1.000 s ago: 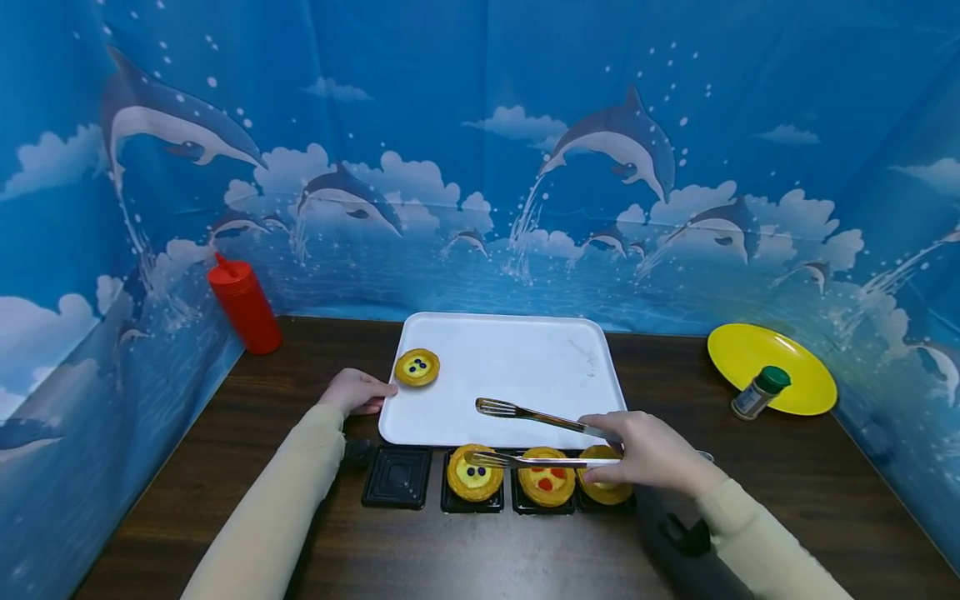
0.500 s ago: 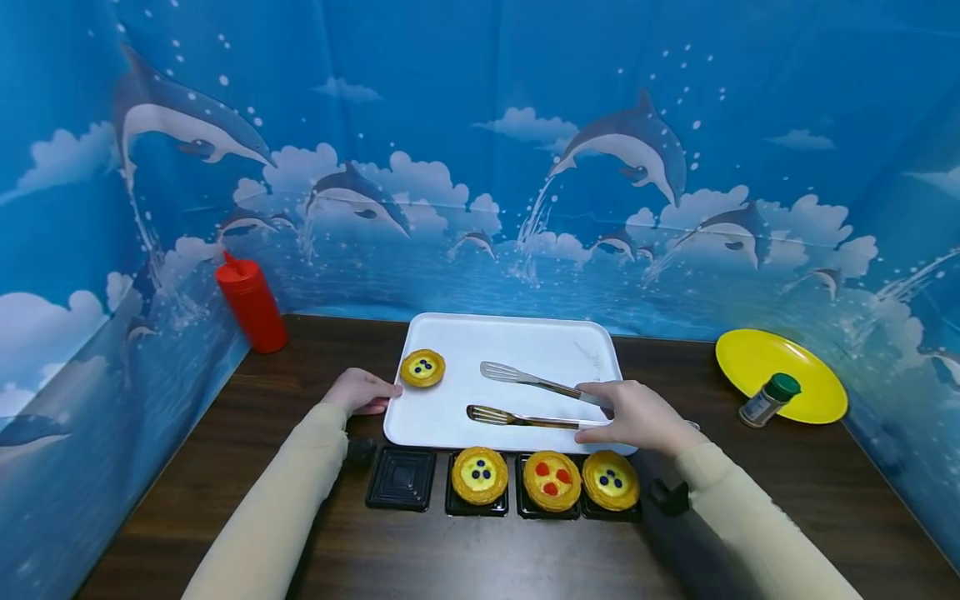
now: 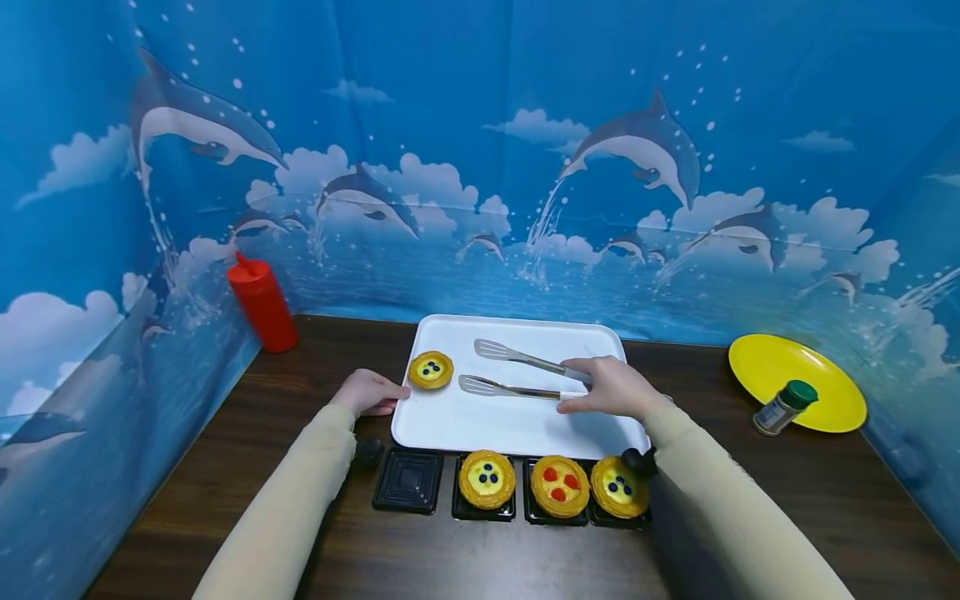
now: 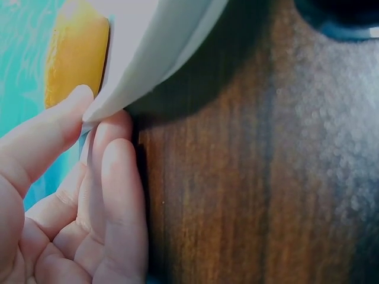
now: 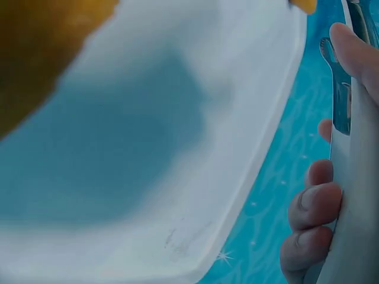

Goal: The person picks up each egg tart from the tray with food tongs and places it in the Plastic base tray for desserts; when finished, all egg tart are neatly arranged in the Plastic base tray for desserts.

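Tarts stand in a row at the near side of the dark wooden tabletop [image 3: 525, 567]: a left blueberry tart [image 3: 487, 480], a red-topped tart [image 3: 559, 486] and a right blueberry tart [image 3: 619, 487], each on a square black holder that probably serves to keep it level and apart from its neighbour. At the row's left end a fourth holder [image 3: 408, 481] shows its stepped square bottom. Just beyond lies the white tray [image 3: 517, 429], its near edge close to the holders. The left hand [image 3: 370, 392] pinches the tray's left rim, thumb on top and fingers curled beneath, a grip that looks meant to steady it. The right hand [image 3: 615, 387] holds metal tongs [image 3: 534, 362] over the tray, thumb along one arm and fingers round the other; its grip is loose enough to leave the slotted ends spread well apart, with nothing between them. Whether the tongs touch the tray, I cannot tell. A small blueberry tart [image 3: 431, 370] sits on the tray near its left rim, beside the left hand. Farther right, a green-capped shaker [image 3: 783, 408] leans against a yellow plate [image 3: 795, 362], apparently propped by its rim. A red squeeze bottle [image 3: 262, 304] stands at the back left, before a dolphin-print curtain [image 3: 450, 275].
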### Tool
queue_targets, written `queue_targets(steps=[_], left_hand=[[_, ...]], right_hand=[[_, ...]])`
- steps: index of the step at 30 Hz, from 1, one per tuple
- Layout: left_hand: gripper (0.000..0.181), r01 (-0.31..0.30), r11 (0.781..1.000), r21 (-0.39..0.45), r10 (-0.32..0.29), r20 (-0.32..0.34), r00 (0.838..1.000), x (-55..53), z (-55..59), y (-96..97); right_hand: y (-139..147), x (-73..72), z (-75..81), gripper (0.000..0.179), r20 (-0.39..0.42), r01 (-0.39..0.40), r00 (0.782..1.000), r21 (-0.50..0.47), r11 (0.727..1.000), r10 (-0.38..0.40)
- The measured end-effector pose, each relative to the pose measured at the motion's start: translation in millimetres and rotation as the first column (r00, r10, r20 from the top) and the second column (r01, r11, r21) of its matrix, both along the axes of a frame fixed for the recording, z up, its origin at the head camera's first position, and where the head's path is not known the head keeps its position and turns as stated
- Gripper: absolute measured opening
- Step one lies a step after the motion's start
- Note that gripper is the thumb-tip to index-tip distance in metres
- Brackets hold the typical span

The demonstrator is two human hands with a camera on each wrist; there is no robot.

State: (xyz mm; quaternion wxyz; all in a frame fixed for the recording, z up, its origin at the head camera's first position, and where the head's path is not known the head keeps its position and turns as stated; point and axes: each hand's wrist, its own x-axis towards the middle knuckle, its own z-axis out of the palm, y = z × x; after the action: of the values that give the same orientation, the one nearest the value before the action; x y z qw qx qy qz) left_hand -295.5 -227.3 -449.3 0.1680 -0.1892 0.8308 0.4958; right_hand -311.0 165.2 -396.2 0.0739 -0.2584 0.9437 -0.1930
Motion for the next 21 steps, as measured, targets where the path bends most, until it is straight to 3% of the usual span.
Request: queue_targets(steps=[9, 21], left_hand=[[0.034, -0.005, 1.000, -0.014, 0.005, 0.004, 1.000, 1.2, 6.3, 2.9], [0.033, -0.019, 1.000, -0.009, 0.019, 0.023, 1.000, 2.6, 6.4, 2.5]], right_hand=[[-8, -18.4, -7.5, 0.076, 0.095, 0.064, 0.993, 0.013, 0.998, -0.065], [-23, -30.5, -24.1, 0.077, 0.160, 0.023, 0.987, -0.012, 1.000, -0.020]])
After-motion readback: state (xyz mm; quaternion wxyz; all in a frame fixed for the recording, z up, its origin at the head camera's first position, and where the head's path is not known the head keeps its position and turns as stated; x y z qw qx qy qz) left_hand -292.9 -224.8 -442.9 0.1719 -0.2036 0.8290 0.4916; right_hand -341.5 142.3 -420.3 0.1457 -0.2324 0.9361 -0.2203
